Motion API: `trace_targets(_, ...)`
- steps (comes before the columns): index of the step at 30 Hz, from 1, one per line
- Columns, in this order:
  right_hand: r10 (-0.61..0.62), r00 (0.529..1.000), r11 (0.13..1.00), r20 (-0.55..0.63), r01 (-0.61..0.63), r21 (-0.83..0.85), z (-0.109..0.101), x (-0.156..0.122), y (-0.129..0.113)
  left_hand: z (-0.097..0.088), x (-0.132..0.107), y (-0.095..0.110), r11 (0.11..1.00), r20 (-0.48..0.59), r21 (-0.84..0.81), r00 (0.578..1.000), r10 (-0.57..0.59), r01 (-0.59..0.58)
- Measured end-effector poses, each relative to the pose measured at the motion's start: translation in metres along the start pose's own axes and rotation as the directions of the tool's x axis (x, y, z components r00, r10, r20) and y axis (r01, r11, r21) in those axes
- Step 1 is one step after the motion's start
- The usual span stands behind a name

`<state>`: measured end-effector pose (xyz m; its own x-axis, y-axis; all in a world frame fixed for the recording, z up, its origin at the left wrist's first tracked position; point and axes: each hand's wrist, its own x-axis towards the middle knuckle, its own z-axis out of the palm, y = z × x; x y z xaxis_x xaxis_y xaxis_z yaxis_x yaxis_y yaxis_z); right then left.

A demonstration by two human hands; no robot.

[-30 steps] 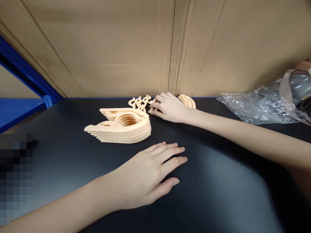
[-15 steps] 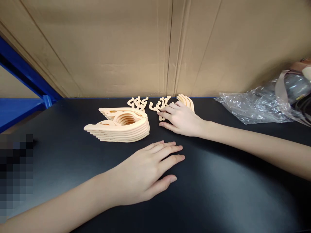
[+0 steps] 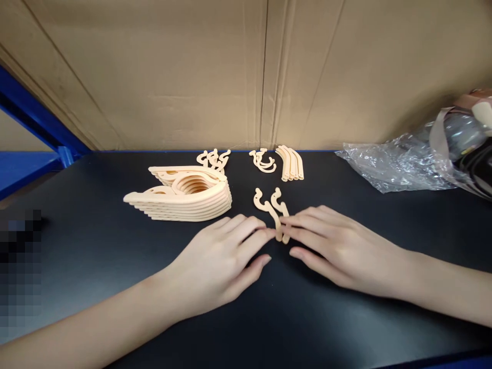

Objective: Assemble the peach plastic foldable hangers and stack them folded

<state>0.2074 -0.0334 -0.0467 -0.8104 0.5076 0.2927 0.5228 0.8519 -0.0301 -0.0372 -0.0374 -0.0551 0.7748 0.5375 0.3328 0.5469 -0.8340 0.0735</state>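
Observation:
Two beige plastic hanger hooks [image 3: 268, 207] lie side by side on the black tabletop [image 3: 246, 333], curled ends pointing away from me. From the left, my left hand [image 3: 226, 261] reaches in with its fingers stretched and its fingertips touching the straight end of the left hook. My right hand [image 3: 342, 246] rests its extended fingertips against the straight ends from the other side, partly covering the right hook. Both thumbs stand apart from the hooks. A neat stack of beige folding hanger bodies [image 3: 188, 202] sits beyond my left hand.
More loose hooks lie at the back, one group [image 3: 213, 159] behind the stack and another [image 3: 263, 161] near several curved beige strips [image 3: 291, 163]. Crumpled clear plastic [image 3: 392, 166] lies at right. A cardboard wall [image 3: 192, 77] closes the back; a blue frame [image 3: 34, 118] stands left.
My right hand has come back towards me from the rear hook pile, and two hooks now lie between my hands. My left hand has shifted slightly to meet them.

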Motion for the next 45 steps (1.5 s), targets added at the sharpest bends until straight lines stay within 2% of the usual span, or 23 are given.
trace_targets(2, -0.025, 1.0, 0.991, -0.013, 0.027, 0.128, -0.009, -0.007, -0.005, 0.001, 0.001, 0.002, 0.996, -0.026, 0.071, 0.998, -0.053, 0.055)
trace_targets(3, -0.032, 0.999, 0.99, -0.025, 0.035, 0.139, -0.012, -0.008, -0.004, 0.002, 0.003, 0.003, 0.993, -0.021, 0.094, 0.997, -0.068, 0.069)
trace_targets(7, -0.01, 0.999, 1.0, -0.036, 0.01, 0.022, -0.012, -0.009, 0.017, 0.005, 0.011, 0.006, 0.986, 0.028, 0.144, 0.996, -0.085, 0.08)
trace_targets(10, 0.006, 1.0, 0.999, 0.0, -0.006, 0.033, -0.005, -0.009, 0.032, 0.006, 0.017, 0.008, 0.988, 0.031, 0.138, 0.996, -0.081, 0.076)
trace_targets(16, 0.026, 0.999, 0.998, 0.029, -0.028, 0.061, -0.001, -0.014, 0.032, 0.007, 0.024, 0.013, 0.984, -0.032, 0.157, 0.996, -0.082, 0.086)
trace_targets(19, 0.054, 0.998, 0.997, 0.03, -0.056, 0.056, -0.003, -0.015, 0.034, 0.008, 0.024, 0.011, 0.988, -0.028, 0.101, 0.993, -0.115, 0.118)
trace_targets(25, 0.122, 0.992, 0.992, -0.045, -0.122, -0.012, 0.004, -0.013, 0.046, 0.006, 0.017, -0.002, 0.975, -0.021, -0.115, 0.98, -0.196, 0.192)
trace_targets(29, 0.121, 0.987, 0.99, -0.108, -0.128, -0.066, 0.009, -0.012, 0.044, 0.006, 0.016, -0.004, 0.967, -0.032, -0.161, 0.978, -0.207, 0.199)
trace_targets(33, 0.117, 0.981, 0.983, -0.155, -0.137, -0.125, 0.014, -0.011, 0.039, 0.008, 0.017, 0.001, 0.988, -0.05, -0.102, 0.991, -0.125, 0.12)
trace_targets(36, 0.184, 0.967, 0.977, -0.175, -0.2, -0.079, 0.017, -0.012, 0.038, 0.01, 0.017, 0.003, 0.996, -0.058, -0.044, 0.995, -0.08, 0.078)
trace_targets(39, 0.246, 0.954, 0.969, -0.169, -0.249, 0.007, 0.018, -0.013, 0.04, 0.009, 0.017, 0.002, 0.996, -0.054, -0.012, 0.995, -0.085, 0.085)
trace_targets(45, 0.219, 0.965, 0.975, -0.144, -0.22, 0.007, 0.018, -0.013, 0.043, 0.006, 0.017, 0.0, 0.986, -0.084, 0.142, 0.994, -0.073, 0.085)
